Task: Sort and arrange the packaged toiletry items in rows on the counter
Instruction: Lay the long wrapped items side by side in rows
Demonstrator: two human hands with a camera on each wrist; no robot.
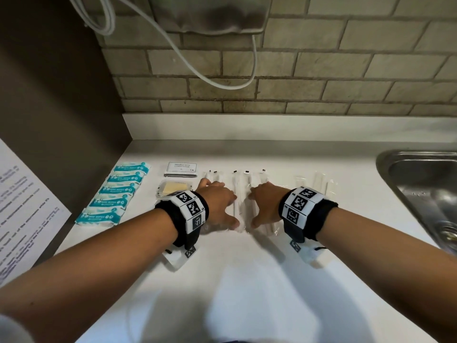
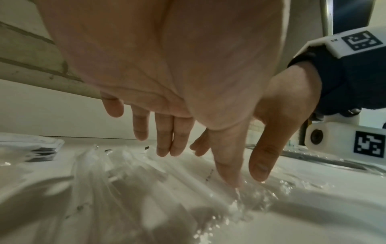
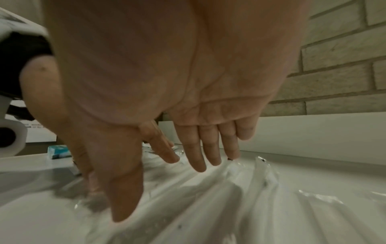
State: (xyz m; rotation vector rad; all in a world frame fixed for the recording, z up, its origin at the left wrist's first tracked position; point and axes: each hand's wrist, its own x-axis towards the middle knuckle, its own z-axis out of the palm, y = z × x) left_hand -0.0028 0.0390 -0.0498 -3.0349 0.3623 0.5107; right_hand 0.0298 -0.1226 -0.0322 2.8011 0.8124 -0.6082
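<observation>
Forearms: both are extended from the near edge over the white counter (image 1: 247, 280), each fitted with a marker-printed wristband.
Left fingers (image 2: 165, 140): held straight and spread, nothing gripped; the thumb tip is pressed on clear wrapping.
Left hand (image 1: 218, 203): laid palm-down over the left part of the clear-wrapped packets (image 1: 238, 194).
Right fingers (image 3: 195, 151): held straight and slightly parted, nothing gripped.
Right hand (image 1: 265, 203): laid palm-down over the same packets, just beside the left hand.
Clear-wrapped packets: arranged side by side in a row at mid-counter, long axes pointing to the wall.
Shampoo sachets (image 1: 181, 168): stacked left of the row, farther back.
Soap packet (image 1: 174, 189): placed in front of the sachets, beside the left wrist.
Teal wipe packs (image 1: 116, 193): lined in an overlapping column at far left.
Sink (image 1: 425, 191): set into the counter at right.
</observation>
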